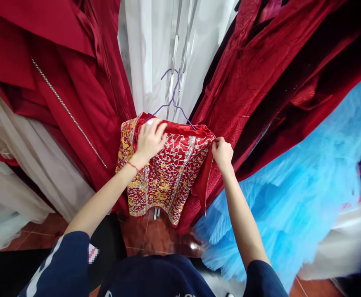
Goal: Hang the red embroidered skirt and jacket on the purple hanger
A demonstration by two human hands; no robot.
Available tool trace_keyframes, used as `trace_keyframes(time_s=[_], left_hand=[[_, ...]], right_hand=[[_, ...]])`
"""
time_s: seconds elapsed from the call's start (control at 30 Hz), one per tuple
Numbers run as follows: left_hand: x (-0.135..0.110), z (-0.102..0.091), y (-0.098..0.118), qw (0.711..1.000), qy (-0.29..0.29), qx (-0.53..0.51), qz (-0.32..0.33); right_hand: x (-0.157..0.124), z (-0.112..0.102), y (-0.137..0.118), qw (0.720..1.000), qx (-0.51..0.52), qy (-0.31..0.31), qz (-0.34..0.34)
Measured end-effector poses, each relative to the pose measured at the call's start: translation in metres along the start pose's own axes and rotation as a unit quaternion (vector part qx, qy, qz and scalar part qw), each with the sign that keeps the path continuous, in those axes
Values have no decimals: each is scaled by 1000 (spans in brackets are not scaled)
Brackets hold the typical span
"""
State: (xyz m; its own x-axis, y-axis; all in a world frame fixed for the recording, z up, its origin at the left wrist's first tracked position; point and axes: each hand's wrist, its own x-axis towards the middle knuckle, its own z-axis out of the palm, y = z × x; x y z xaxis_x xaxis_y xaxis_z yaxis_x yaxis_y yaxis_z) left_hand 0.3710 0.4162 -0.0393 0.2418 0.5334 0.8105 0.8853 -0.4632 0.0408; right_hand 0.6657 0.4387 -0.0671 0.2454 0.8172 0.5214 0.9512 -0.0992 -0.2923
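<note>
A red garment (168, 173) with dense gold and silver embroidery hangs from a thin purple hanger (173, 97) in front of me. Its upper edge is folded over the hanger's lower part. My left hand (151, 140) lies over the upper left of the garment, fingers spread and a little blurred; a thin red string circles the wrist. At the garment's upper right corner, my right hand (223, 153) is closed with thumb and fingers pinching the cloth. Plain red lining shows below that hand.
Dark red dresses (84, 103) hang on the left, beside pale tulle gowns (47, 156). More red dresses (245, 82) and a ruffled blue tulle dress (292, 198) hang on the right. White curtains (146, 49) and metal rails are behind. The floor (152, 237) is reddish tile.
</note>
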Motion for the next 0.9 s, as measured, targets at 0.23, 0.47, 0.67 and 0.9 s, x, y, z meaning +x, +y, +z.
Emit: trace_keyframes(time_s=[0.23,0.47,0.67,0.9], left_hand=[[84,55,36,979,-75,-25,188],[91,74,35,986,-55,-34,153],[84,74,28,980,-62,-43,185],[109,56,-11,984,-41,-58,162]], right_hand=[[-3,-6,-8,998,-47,7,31],[5,-18,-5,997,-23,78,2],[21,-41,-8,991,4,130,-5],[18,-47,-9,991,-6,132,-4]])
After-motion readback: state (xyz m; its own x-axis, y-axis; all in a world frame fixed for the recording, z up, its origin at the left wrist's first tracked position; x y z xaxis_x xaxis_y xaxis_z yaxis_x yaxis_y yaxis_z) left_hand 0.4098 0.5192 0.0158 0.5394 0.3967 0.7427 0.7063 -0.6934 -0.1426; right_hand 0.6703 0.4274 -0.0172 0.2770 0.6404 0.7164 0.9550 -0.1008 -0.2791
